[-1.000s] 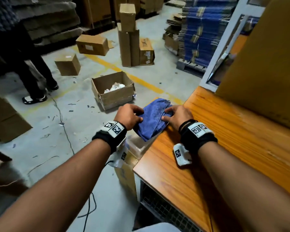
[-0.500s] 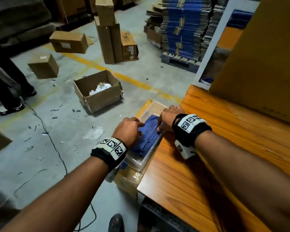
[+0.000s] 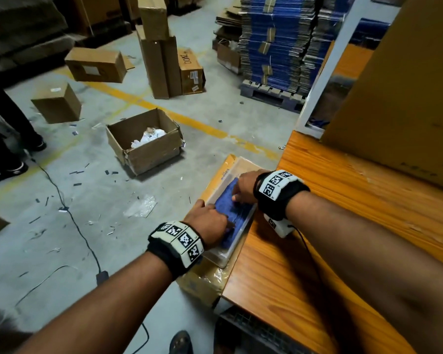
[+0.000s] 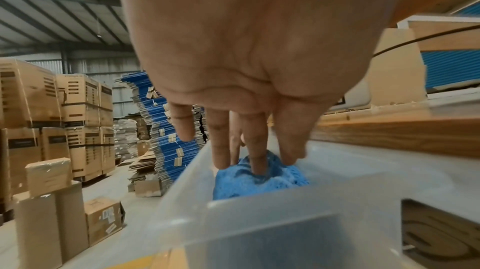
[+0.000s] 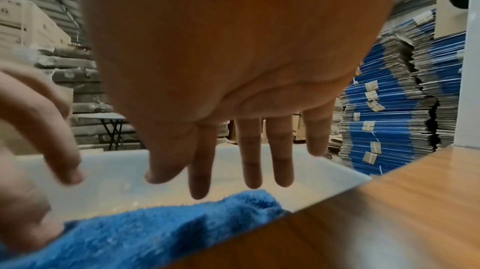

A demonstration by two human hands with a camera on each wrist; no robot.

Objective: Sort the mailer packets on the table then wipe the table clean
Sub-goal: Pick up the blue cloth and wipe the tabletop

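I have the folded blue terry cloth [image 3: 234,213] lying inside the shallow translucent plastic tray [image 3: 243,163], which sits on a yellow-brown carton just off the near corner of the orange wood-grain table [image 3: 343,213]. My left hand [image 3: 207,221] presses down on the near end of the cloth with straight fingers [image 4: 255,150], tips sunk into the pile and gripping nothing. My right hand [image 3: 243,187] hovers over the far end with its fingers [image 5: 200,170] spread and relaxed; from the right wrist view they hang just above the fabric, apart from it. No mailer packets show in any view, and the visible tabletop looks bare, so I judge the wiping is done and this is the cloth being stowed.

To finish well, I would flatten the cloth evenly so that no fold rides above the tray rim, then lift both hands straight up so the pile does not drag out with them.

The tray's long side runs right along the table edge, and my right wrist crosses that edge, so I should not lean on it. The tray overhangs the carton slightly at the near end; a hard push there could tip it. To my left the concrete floor is open, with a black cable [image 3: 69,213] and scraps lying on it.
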